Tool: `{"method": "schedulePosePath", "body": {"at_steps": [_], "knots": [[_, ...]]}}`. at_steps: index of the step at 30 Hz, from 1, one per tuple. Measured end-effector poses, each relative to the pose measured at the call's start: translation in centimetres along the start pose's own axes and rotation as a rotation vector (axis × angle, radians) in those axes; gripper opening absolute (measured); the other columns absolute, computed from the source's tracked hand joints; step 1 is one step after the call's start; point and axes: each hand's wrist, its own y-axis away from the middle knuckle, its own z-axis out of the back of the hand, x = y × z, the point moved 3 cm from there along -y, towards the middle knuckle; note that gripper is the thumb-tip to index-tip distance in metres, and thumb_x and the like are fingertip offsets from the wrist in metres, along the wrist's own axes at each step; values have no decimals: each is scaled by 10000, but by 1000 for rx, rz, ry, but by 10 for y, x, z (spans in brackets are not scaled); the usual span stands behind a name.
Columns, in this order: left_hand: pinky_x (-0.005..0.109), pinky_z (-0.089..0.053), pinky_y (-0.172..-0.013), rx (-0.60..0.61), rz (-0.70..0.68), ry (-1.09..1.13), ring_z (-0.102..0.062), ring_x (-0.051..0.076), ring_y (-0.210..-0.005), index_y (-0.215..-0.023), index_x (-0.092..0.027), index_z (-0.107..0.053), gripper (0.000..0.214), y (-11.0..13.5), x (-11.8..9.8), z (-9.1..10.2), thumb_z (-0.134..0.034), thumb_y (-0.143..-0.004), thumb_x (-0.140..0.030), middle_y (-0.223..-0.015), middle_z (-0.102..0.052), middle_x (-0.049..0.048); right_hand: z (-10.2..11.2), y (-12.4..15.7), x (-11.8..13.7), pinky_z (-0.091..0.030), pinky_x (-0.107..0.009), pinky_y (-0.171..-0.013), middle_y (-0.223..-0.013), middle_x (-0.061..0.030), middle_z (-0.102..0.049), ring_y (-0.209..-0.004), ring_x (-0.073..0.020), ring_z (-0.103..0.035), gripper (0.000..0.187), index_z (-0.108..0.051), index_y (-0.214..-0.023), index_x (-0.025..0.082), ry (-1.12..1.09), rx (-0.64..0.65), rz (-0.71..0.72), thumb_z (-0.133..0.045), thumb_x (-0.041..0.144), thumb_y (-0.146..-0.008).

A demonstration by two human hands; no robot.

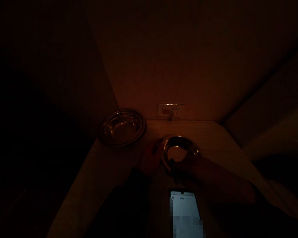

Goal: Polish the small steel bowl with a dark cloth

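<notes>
The scene is very dark. A small shiny steel bowl (180, 148) sits on a pale counter (213, 135). My left hand (151, 158) rests against the bowl's left side, fingers curved round it. My right hand (188, 167) lies over the bowl's near rim, its fingers closed on the edge. A second, wider steel bowl (123, 128) stands apart at the counter's back left, leaning near the wall.
A lit phone (186, 215) lies on the counter just in front of my hands. A wall socket plate (171, 110) with a plug is on the back wall. The counter's left edge drops into darkness.
</notes>
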Motion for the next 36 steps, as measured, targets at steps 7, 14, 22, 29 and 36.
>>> {"method": "schedulePosePath", "body": {"at_steps": [7, 14, 22, 29, 36], "knots": [[333, -491, -891, 89, 66, 84, -619, 213, -1039, -1159, -138, -573, 374, 1, 5, 0, -524, -807, -256, -1154, -658, 98, -4, 0, -4, -433, -334, -830, -967, -74, -658, -908, -206, -592, 275, -619, -1092, 201, -23, -18, 0, -494, 225, -848], [296, -508, -835, 119, 52, 88, -624, 212, -1019, -1206, -129, -532, 476, 2, -1, 3, -596, -740, -207, -1171, -645, 109, -9, -7, -6, -456, -359, -840, -1009, -92, -643, -925, -217, -590, 305, -573, -1161, 197, -39, -27, 2, -454, 286, -895], [307, -514, -770, 17, 109, 17, -660, 207, -876, -1169, -109, -577, 381, -2, -5, 8, -495, -822, -243, -958, -716, 93, -30, -21, -2, -459, -401, -890, -1198, -146, -575, -1061, -243, -537, 483, -358, -1373, 152, 17, -262, 50, -433, 262, -909], [331, -430, -958, 4, -23, -8, -594, 196, -1078, -1141, -169, -614, 346, -2, 2, 4, -428, -860, -244, -1173, -654, 61, -23, -21, 2, -449, -421, -877, -1151, -141, -604, -1019, -254, -545, 412, -451, -1298, 140, 79, -192, 46, -427, 240, -899], [324, -411, -995, 20, -57, -27, -568, 190, -1128, -1150, -174, -613, 351, -3, 0, 1, -427, -868, -271, -1202, -637, 58, 3, -1, -4, -438, -351, -852, -1032, -68, -643, -946, -208, -584, 266, -604, -1085, 212, -8, 27, 2, -487, 190, -848]]}}
